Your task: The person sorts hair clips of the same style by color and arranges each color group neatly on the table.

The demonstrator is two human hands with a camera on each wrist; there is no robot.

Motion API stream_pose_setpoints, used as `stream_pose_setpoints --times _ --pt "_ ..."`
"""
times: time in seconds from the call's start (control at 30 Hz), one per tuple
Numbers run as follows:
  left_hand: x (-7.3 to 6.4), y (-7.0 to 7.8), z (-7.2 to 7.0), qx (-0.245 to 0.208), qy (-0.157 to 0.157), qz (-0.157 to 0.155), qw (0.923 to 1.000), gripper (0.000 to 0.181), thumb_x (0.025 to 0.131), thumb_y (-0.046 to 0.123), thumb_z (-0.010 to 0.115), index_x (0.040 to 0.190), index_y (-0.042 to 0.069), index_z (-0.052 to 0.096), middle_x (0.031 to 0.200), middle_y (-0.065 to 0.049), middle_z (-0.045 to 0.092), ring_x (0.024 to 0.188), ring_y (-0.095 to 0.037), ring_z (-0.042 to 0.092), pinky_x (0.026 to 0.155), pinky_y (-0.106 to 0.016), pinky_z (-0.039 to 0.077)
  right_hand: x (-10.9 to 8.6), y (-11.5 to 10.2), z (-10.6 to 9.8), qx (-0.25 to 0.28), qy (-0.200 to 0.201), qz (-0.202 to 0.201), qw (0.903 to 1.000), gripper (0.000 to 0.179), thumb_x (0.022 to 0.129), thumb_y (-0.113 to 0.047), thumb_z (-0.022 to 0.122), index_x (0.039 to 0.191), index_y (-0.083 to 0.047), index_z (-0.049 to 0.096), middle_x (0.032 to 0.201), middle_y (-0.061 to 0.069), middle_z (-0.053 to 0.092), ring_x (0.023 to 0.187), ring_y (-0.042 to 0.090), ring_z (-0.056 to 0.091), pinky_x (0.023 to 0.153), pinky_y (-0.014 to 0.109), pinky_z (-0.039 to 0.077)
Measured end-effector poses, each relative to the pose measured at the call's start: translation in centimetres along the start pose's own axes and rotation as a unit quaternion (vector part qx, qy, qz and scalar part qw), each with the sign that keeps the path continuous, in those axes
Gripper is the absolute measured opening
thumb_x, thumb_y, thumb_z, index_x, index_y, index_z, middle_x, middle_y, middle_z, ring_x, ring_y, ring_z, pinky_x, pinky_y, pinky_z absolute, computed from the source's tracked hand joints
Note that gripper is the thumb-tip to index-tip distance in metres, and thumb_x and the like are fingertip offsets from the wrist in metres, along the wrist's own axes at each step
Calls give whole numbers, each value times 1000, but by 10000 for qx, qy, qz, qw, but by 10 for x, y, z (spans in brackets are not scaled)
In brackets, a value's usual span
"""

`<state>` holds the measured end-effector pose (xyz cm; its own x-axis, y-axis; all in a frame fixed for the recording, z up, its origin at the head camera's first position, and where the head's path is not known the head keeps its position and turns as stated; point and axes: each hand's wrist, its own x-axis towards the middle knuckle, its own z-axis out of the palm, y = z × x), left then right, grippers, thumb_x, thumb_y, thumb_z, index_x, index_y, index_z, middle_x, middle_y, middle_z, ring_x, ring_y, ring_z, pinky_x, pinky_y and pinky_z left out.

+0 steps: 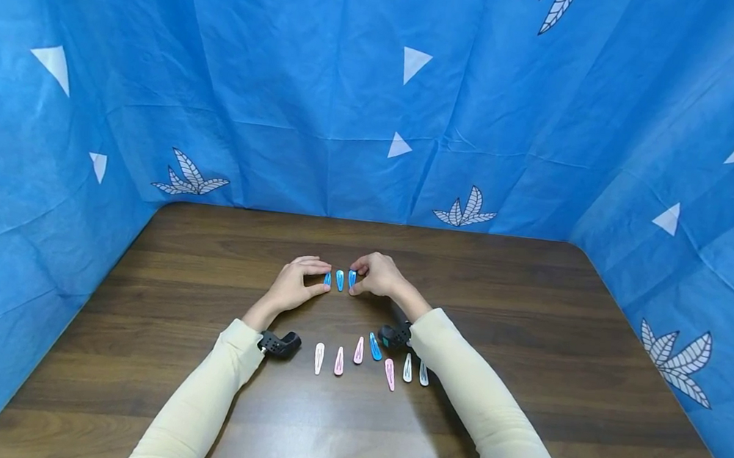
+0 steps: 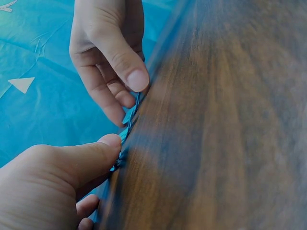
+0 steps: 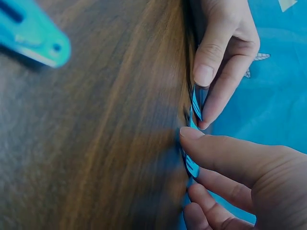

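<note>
Three blue snap hair clips stand side by side near the back of the table. My left hand [image 1: 291,284] pinches the left blue hair clip [image 1: 327,279] by its ends, between thumb and fingers. On the other side, my right hand [image 1: 381,275] holds the right blue hair clip [image 1: 352,278] the same way. Between the two hands lies the middle blue hair clip [image 1: 340,280], untouched. Both wrist views look low along the table, with the thumbs partly hiding the clips.
Nearer me, a loose row holds a whitish clip [image 1: 318,358], pink clips [image 1: 339,361], a tilted blue clip [image 1: 375,347] and pale clips [image 1: 408,368] beside my right forearm. A blue patterned cloth [image 1: 332,108] walls the wooden table [image 1: 206,243] at the back and sides.
</note>
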<state>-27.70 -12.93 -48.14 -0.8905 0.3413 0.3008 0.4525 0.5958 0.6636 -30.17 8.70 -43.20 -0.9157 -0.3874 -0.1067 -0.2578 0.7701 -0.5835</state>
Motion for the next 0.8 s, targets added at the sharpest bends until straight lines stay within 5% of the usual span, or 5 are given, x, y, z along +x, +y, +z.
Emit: stream_pose_setpoints --times 0.43,0.8 --pt "-1 1 1 20 49 77 10000 41 82 16 77 119 1 69 122 -13 68 130 -34 50 109 -51 36 -14 -2 -12 90 -9 -286 9996 47 78 -17 82 121 -4 67 109 11 69 101 24 63 90 37 51" --pt "0 -1 0 8 21 20 10000 41 83 16 77 120 2 69 123 -13 68 131 -34 49 110 -51 36 -57 -3 -26 420 209 -852 9953 46 81 -14 79 123 -1 65 116 13 67 105 27 61 94 45 50"
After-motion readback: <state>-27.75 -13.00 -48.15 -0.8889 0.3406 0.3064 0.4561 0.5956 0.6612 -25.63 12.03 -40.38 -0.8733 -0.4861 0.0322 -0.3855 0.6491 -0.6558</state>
